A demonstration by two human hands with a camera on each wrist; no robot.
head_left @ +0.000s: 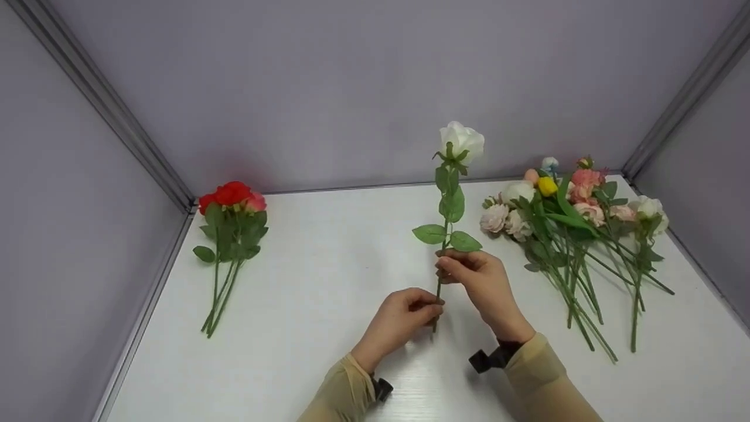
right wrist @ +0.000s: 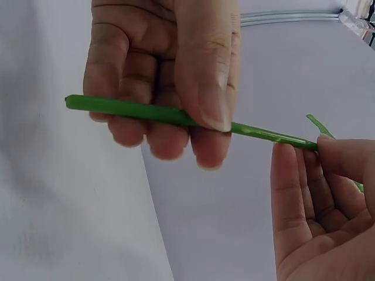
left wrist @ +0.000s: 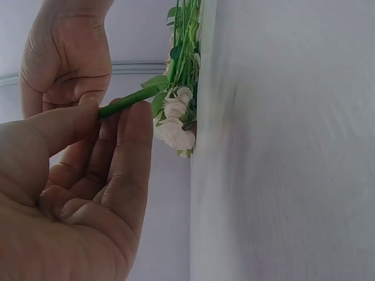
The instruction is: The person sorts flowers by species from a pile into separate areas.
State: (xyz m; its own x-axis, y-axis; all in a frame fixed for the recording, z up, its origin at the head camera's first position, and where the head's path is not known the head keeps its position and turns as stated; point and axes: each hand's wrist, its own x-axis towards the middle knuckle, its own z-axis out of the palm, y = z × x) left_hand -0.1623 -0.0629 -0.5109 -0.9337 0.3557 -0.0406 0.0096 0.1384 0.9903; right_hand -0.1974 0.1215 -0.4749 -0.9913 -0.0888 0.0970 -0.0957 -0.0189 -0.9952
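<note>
A white rose [head_left: 462, 142] with green leaves stands nearly upright above the table, lifted by both hands. My right hand [head_left: 483, 284] pinches its stem just below the lowest leaves. Lower down, near the cut end, my left hand [head_left: 399, 319] pinches the same stem between thumb and fingers. The right wrist view shows the green stem [right wrist: 129, 110] running across the left hand's fingers, its end sticking out past them. In the left wrist view the stem [left wrist: 130, 100] lies between the left thumb and index finger.
Red and pink roses [head_left: 232, 193] lie together at the table's left. On the right is a loose pile with pale peonies [head_left: 495, 218], a yellow tulip [head_left: 547, 186], coral flowers [head_left: 586, 183] and another white rose [head_left: 647, 208]. Grey panels enclose the white table [head_left: 316, 264].
</note>
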